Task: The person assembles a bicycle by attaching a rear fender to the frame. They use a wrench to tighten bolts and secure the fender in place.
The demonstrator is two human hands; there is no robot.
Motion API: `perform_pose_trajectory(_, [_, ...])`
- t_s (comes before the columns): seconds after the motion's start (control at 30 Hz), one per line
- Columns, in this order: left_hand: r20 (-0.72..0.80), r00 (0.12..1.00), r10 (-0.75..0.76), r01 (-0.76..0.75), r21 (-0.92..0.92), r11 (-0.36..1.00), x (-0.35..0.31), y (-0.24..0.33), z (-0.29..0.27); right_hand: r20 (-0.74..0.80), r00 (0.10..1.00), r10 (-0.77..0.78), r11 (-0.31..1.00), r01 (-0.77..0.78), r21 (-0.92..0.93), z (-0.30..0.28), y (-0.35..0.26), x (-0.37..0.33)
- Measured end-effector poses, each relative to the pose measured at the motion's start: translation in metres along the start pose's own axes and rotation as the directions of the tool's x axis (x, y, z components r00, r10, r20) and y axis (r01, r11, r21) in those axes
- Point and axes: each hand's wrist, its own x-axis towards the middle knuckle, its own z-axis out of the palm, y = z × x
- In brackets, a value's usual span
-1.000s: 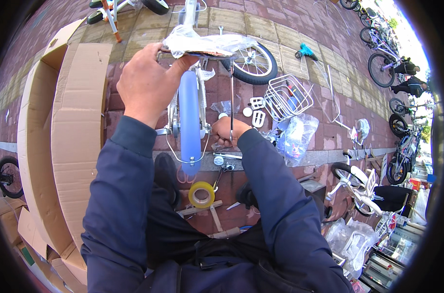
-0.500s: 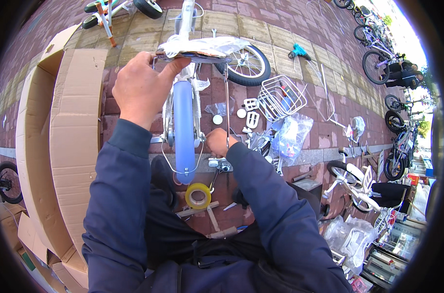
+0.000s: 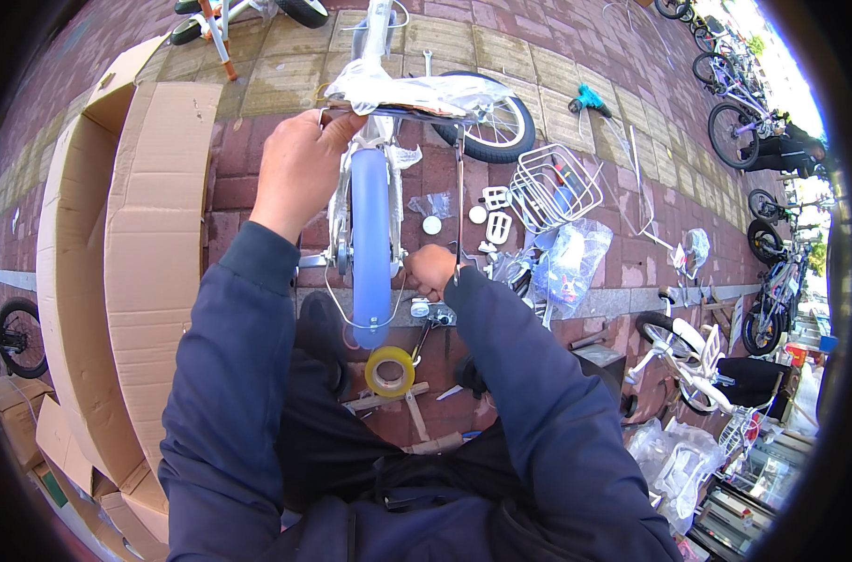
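Observation:
A child's bike stands in front of me with its blue-tyred wheel (image 3: pixel 371 248) and a blue fender-like strip facing me. My left hand (image 3: pixel 299 169) grips the left edge of a flat rear rack (image 3: pixel 416 98) above the wheel, partly wrapped in white plastic. From the rack's right side a thin metal strut (image 3: pixel 459 187) runs down past my right hand. My right hand (image 3: pixel 432 271) is closed beside the wheel's axle, right of the hub; whatever its fingers hold is hidden. A thin wire stay (image 3: pixel 337 304) loops round the wheel's lower part.
Yellow tape roll (image 3: pixel 389 372) lies near my feet. At right are a white wire basket (image 3: pixel 555 187), white pedals (image 3: pixel 498 228), a plastic bag (image 3: pixel 576 267) and a teal power drill (image 3: pixel 590 100). An open cardboard box (image 3: pixel 154 272) stands at left; a white bike (image 3: pixel 683 356) lies at right.
The whole scene has shifted slightly rightward in view as my head moved. My left hand still grips the rack, and my right hand stays by the axle.

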Motion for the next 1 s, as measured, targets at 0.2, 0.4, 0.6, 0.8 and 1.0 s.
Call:
perform_pose_trajectory(0.2, [-0.078, 0.996, 0.052, -0.049, 0.032, 0.998, 0.001, -0.006, 0.007, -0.300, 0.864, -0.405, 0.904, 0.328, -0.275, 0.009, 0.037, 0.025])
perform_pose_trajectory(0.4, [-0.068, 0.997, 0.042, -0.039, 0.050, 0.998, 0.001, -0.011, 0.007, -0.470, 0.764, -0.442, 0.883, 0.464, -0.077, 0.033, 0.092, 0.052])
perform_pose_trajectory(0.6, [-0.069, 0.996, 0.057, -0.052, 0.075, 0.996, 0.000, -0.013, 0.007, -0.487, 0.474, -0.734, 0.679, 0.529, -0.509, 0.038, 0.114, 0.075])
perform_pose_trajectory(0.8, [-0.053, 0.997, 0.048, -0.048, 0.007, 0.999, 0.000, -0.004, 0.002, -0.441, 0.520, -0.731, 0.682, 0.572, -0.455, 0.032, 0.125, 0.097])
perform_pose_trajectory(1.0, [-0.019, 0.999, -0.029, 0.029, 0.001, 1.000, 0.001, -0.003, 0.001, -0.365, 0.860, -0.357, 0.861, 0.455, 0.228, 0.011, 0.125, 0.075])
